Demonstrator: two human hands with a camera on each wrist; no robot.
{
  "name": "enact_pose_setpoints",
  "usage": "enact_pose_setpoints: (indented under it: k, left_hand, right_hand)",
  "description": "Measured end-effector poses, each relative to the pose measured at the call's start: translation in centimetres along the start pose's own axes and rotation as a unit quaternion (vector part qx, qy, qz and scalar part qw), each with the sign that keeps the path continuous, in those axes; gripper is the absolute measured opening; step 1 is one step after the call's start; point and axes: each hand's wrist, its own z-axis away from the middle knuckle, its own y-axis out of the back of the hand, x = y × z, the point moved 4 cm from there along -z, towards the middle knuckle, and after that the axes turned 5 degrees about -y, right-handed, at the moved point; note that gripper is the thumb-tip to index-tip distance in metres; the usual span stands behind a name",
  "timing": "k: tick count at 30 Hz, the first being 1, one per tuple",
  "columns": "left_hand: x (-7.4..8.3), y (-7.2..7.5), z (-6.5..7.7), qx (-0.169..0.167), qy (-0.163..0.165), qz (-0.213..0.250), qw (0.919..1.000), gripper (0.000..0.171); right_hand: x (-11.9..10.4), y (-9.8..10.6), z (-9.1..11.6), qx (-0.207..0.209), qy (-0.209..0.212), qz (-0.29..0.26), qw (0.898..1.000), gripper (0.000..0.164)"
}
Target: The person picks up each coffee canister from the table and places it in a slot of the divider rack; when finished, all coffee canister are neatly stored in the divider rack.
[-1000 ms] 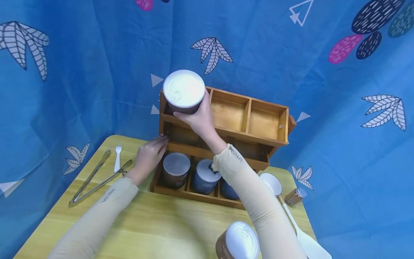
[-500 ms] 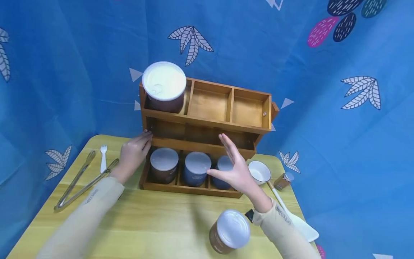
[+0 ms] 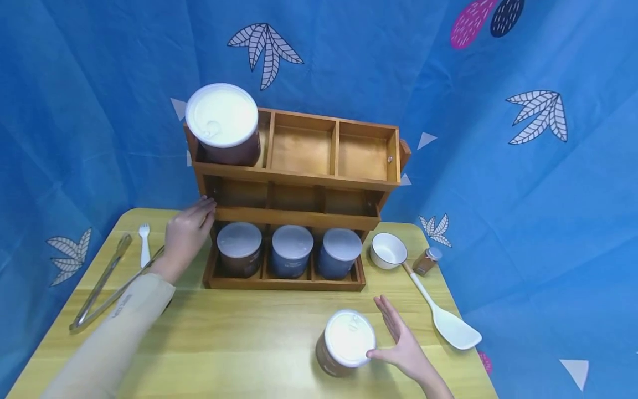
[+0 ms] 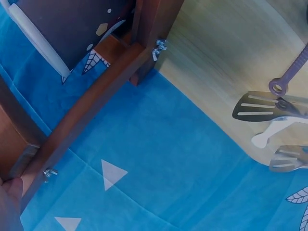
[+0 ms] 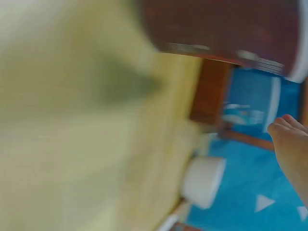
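Note:
A three-tier wooden rack [image 3: 286, 284] stands on the table. My left hand [image 3: 185, 235] grips its left side frame; in the left wrist view only a bit of that hand [image 4: 10, 202] shows on the wood. My right hand [image 3: 401, 346] is beside a brown can [image 3: 333, 360] with a white lid, fingers spread and thumb at the lid's edge; whether it touches is unclear. A large dark brown can [image 3: 236, 152] with a white lid sits in the top tier's left compartment. The bottom tier holds a brown can [image 3: 240, 260] and two blue cans [image 3: 291, 263].
Metal tongs [image 3: 99, 285] and a white fork [image 3: 144, 246] lie at the left. On the right are a white bowl [image 3: 389, 252], a small brown jar [image 3: 427, 261] and a white spatula [image 3: 453, 327]. A blue patterned curtain [image 3: 319, 50] hangs behind.
My right hand has let go of the large brown can in the top left compartment and moved down right to the can on the table. The left hand stays at the rack.

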Motion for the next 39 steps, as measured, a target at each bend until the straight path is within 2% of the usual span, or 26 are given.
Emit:
enact_pose_setpoints:
  k: [5,8,14,20,24,30,35,37,39]
  left_hand:
    - [-0.4,0.3,-0.3,0.01,0.004,-0.001,0.9999,0.019]
    - [-0.5,0.4,-0.4,0.017,0.008,-0.001,0.9998,0.018]
    - [-0.5,0.4,-0.2,0.023,0.01,-0.001,0.9997,0.018]
    - [-0.2,0.1,0.0,0.011,0.004,0.001,0.9999,0.019]
    - [-0.2,0.0,-0.3,0.004,0.012,0.005,0.9999,0.019]
    - [-0.1,0.2,-0.4,-0.002,0.018,0.006,0.9998,0.019]
    - [0.1,0.1,-0.1,-0.006,0.015,0.006,0.9999,0.019]
    - [0.1,0.0,0.0,-0.006,0.014,0.006,0.9999,0.019]
    - [0.0,-0.1,0.1,-0.006,0.013,0.006,0.9999,0.019]
  right_hand:
    - [2.9,-1.9,1.6,0.014,-0.119,0.041,0.992,0.121]
    - [4.0,-2.9,1.6,0.024,-0.148,0.044,0.988,0.124]
    - [5.7,-4.5,1.1,0.074,-0.117,0.011,0.99,0.122]
    - [6.3,-6.1,1.2,0.095,-0.078,-0.016,0.992,0.111]
    - [6.1,-6.7,1.1,0.108,-0.061,-0.036,0.992,0.107]
    - [5.8,-7.2,0.8,0.129,-0.073,-0.023,0.989,0.102]
    - [5.9,-7.6,1.1,0.138,-0.108,-0.022,0.984,0.102]
    - [5.9,-7.8,1.2,0.139,-0.108,-0.014,0.984,0.1]
    - [5.5,-8.0,1.0,0.139,-0.089,-0.01,0.986,0.098]
